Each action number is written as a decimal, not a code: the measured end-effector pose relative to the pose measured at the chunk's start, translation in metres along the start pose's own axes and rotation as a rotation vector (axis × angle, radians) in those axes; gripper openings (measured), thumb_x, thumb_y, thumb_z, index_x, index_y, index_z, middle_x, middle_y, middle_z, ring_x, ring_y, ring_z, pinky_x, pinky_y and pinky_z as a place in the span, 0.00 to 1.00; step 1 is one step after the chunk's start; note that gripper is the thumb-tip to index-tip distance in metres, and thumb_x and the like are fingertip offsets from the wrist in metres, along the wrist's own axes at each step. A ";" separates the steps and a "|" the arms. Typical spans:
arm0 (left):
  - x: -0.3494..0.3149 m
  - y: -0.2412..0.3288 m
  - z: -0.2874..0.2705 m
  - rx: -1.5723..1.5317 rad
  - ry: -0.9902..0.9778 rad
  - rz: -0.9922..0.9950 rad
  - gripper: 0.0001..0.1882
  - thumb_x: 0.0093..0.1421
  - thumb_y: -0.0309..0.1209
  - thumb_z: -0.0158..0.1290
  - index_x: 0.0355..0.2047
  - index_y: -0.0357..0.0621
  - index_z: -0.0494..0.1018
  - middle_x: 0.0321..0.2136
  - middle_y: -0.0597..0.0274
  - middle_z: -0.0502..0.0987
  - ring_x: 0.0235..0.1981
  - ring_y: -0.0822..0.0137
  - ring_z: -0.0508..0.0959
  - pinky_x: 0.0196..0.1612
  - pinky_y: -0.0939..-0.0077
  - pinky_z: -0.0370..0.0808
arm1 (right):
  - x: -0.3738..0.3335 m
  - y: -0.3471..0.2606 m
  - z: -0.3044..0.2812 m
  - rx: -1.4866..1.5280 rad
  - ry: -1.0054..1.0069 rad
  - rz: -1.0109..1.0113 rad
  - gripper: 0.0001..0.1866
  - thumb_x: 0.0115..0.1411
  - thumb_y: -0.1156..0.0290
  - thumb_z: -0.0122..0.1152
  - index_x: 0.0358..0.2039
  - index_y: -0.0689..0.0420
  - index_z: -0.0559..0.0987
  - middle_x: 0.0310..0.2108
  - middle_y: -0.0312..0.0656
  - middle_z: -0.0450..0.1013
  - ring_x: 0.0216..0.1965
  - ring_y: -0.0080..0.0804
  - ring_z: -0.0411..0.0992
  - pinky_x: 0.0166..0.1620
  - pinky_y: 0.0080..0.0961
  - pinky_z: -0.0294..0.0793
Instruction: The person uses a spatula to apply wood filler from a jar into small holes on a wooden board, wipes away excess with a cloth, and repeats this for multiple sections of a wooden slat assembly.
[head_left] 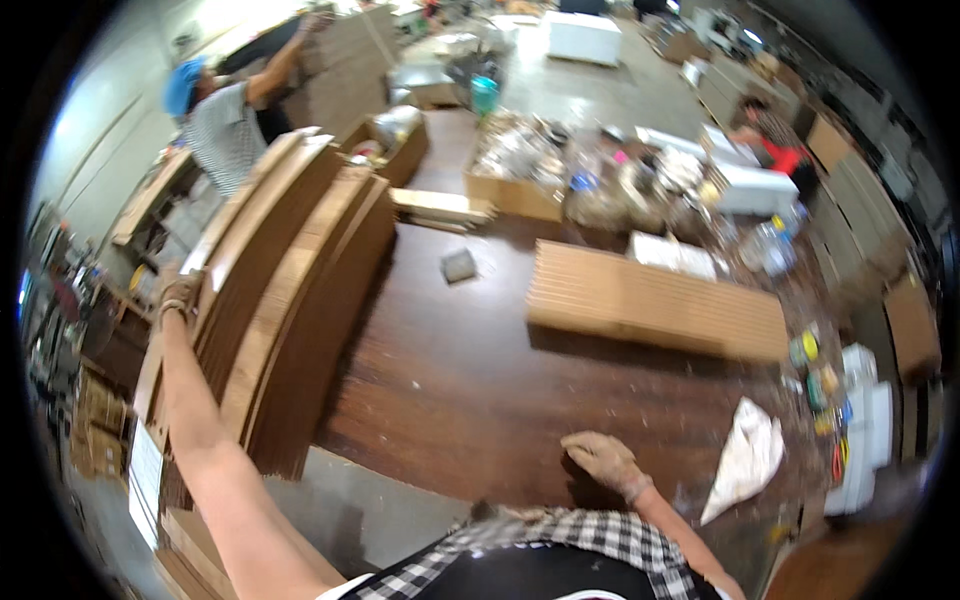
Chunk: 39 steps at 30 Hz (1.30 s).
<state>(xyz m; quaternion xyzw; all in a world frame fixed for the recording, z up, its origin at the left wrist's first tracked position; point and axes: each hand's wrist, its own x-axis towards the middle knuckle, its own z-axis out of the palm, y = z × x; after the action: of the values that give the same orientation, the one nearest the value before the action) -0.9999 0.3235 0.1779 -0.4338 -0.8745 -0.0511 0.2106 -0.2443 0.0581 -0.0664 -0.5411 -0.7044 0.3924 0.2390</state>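
Note:
Two rows of brown wooden panels (320, 330) stand on edge along the left side of the dark brown table (440, 400). Out at the far left, my left hand (180, 290), in a work glove, reaches over the outer row; its fingers curl over a panel's top edge. My right hand (605, 462), also gloved, is low over the table's near edge, holding nothing, fingers extended and fairly close together. Beyond it lies a long ribbed cardboard-coloured stack (650, 300). A small grey block (458, 266) lies mid-table, and a crumpled white cloth (748, 455) is at the right.
A cardboard box (515, 198) of plastic bags, another open box (405, 155), wood strips (440, 207) and plastic bottles (768, 245) line the table's far side. One person (225, 125) stands beyond the panels at far left; another (775, 135) is at far right.

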 end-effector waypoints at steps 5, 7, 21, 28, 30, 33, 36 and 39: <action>-0.107 0.211 0.034 -0.441 0.348 0.515 0.34 0.62 0.47 0.58 0.64 0.43 0.67 0.62 0.46 0.68 0.63 0.49 0.67 0.65 0.57 0.63 | -0.041 0.006 -0.009 -0.098 0.103 0.068 0.14 0.65 0.62 0.54 0.44 0.55 0.82 0.48 0.46 0.78 0.52 0.46 0.74 0.55 0.38 0.72; -0.184 0.286 0.032 -0.789 0.291 0.810 0.33 0.59 0.37 0.62 0.64 0.43 0.67 0.60 0.47 0.70 0.63 0.53 0.67 0.65 0.60 0.63 | -0.055 0.001 -0.010 -0.102 0.112 0.102 0.14 0.64 0.63 0.55 0.45 0.56 0.80 0.49 0.47 0.77 0.53 0.45 0.73 0.57 0.38 0.71; -0.579 0.493 -0.046 -1.165 -0.409 1.305 0.32 0.50 0.26 0.67 0.58 0.47 0.72 0.56 0.53 0.72 0.61 0.52 0.68 0.64 0.60 0.66 | -0.252 0.147 -0.165 -0.780 0.805 0.634 0.35 0.54 0.58 0.68 0.63 0.49 0.71 0.70 0.50 0.53 0.68 0.63 0.49 0.67 0.55 0.51; -0.701 0.535 -0.096 -1.030 -0.513 1.397 0.36 0.49 0.23 0.68 0.59 0.48 0.71 0.57 0.55 0.71 0.60 0.54 0.69 0.64 0.61 0.67 | -0.340 0.241 -0.249 -0.505 0.949 0.597 0.14 0.60 0.73 0.50 0.43 0.58 0.81 0.33 0.50 0.78 0.34 0.45 0.77 0.36 0.40 0.75; -0.716 0.552 -0.106 -1.021 -0.519 1.371 0.37 0.48 0.23 0.68 0.60 0.47 0.70 0.57 0.53 0.70 0.61 0.52 0.68 0.64 0.60 0.66 | -0.370 0.263 -0.288 -0.689 0.844 0.664 0.14 0.55 0.73 0.52 0.40 0.57 0.81 0.35 0.50 0.77 0.38 0.50 0.75 0.40 0.44 0.74; -0.722 0.582 -0.110 -1.017 -0.343 1.370 0.39 0.50 0.27 0.67 0.63 0.47 0.66 0.59 0.50 0.68 0.61 0.48 0.67 0.64 0.57 0.66 | -0.382 0.266 -0.329 -0.953 0.712 0.675 0.20 0.53 0.67 0.60 0.47 0.56 0.79 0.51 0.48 0.73 0.55 0.50 0.68 0.56 0.45 0.68; -0.717 0.629 -0.112 -0.949 -0.152 1.354 0.43 0.51 0.31 0.66 0.66 0.43 0.59 0.63 0.48 0.63 0.64 0.46 0.63 0.65 0.53 0.62 | -0.347 0.255 -0.337 -0.952 0.916 0.449 0.24 0.52 0.65 0.67 0.51 0.51 0.79 0.58 0.42 0.69 0.62 0.48 0.61 0.65 0.46 0.57; -0.718 0.679 -0.104 -0.705 -0.101 1.286 0.41 0.54 0.34 0.63 0.66 0.42 0.58 0.63 0.47 0.62 0.65 0.44 0.61 0.67 0.50 0.58 | -0.309 0.247 -0.336 -0.611 0.940 0.314 0.21 0.52 0.71 0.68 0.49 0.53 0.79 0.55 0.43 0.71 0.61 0.46 0.63 0.63 0.42 0.63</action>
<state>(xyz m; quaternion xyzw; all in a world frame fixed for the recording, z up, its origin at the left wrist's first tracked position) -0.0520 0.1855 -0.0875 -0.9050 -0.3873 -0.1756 0.0066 0.2465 -0.1100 -0.0459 -0.7995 -0.5153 -0.0806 0.2980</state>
